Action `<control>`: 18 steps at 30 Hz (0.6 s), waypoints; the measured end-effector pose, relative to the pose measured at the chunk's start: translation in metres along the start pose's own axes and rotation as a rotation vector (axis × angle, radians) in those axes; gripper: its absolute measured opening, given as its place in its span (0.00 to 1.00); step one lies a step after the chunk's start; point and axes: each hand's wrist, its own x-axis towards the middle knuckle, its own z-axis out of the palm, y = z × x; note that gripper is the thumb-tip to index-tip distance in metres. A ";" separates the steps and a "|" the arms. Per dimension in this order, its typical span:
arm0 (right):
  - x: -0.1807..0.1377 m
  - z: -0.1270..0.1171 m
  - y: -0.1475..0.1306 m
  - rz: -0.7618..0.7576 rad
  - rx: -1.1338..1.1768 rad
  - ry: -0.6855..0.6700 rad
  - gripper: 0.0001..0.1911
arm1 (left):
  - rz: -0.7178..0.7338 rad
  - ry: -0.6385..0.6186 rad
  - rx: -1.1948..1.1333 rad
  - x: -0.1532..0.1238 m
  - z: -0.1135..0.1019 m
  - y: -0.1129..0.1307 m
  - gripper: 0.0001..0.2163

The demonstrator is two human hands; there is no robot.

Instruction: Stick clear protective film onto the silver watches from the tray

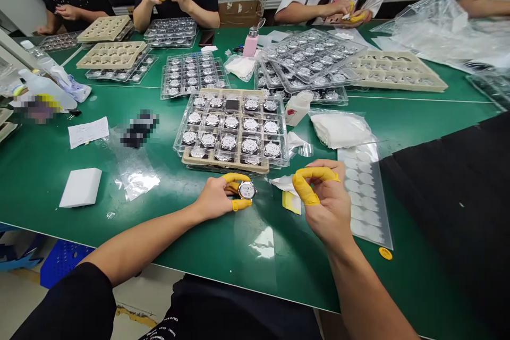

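My left hand (223,195), with yellow finger cots, grips a round silver watch case (247,189) by its edge. Printed marks show on the face turned towards me. To the right, my right hand (327,196) is raised above the table, its yellow-covered thumb and forefinger pinched together. Whatever is between those tips, if anything, is too small to make out. Just left of it lie a crumpled white wipe (282,183) and a yellow pad (292,203). Beyond both hands, a clear tray (282,156) of similar watch cases rests on a beige tray (226,167).
A sheet of round white stickers (362,191) and a stack of white wipes (340,130) lie right. A small white bottle (298,108) stands behind. At left are a white foam block (81,187) and a paper slip (88,132). Co-workers sit across the green table (159,234).
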 end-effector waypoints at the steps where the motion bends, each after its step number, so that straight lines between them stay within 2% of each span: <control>1: -0.002 0.003 -0.002 0.048 0.070 -0.058 0.07 | -0.057 0.009 -0.064 0.002 -0.001 0.001 0.27; 4: -0.010 0.018 -0.003 0.205 0.205 -0.284 0.09 | -0.124 -0.009 -0.149 0.007 -0.001 0.003 0.29; 7: -0.014 0.032 0.002 0.375 0.318 -0.414 0.12 | -0.133 -0.039 -0.146 0.007 -0.001 0.005 0.28; 9: -0.015 0.038 0.005 0.433 0.370 -0.434 0.14 | -0.149 -0.049 -0.136 0.006 0.000 0.006 0.28; 12: -0.016 0.042 0.008 0.470 0.378 -0.384 0.15 | -0.156 -0.045 -0.115 0.006 0.000 0.006 0.29; 14: -0.017 0.043 0.008 0.468 0.364 -0.361 0.17 | -0.150 -0.042 -0.098 0.006 0.000 0.006 0.28; 18: -0.017 0.040 0.008 0.421 0.314 -0.400 0.17 | -0.144 -0.068 -0.070 0.006 -0.002 0.006 0.28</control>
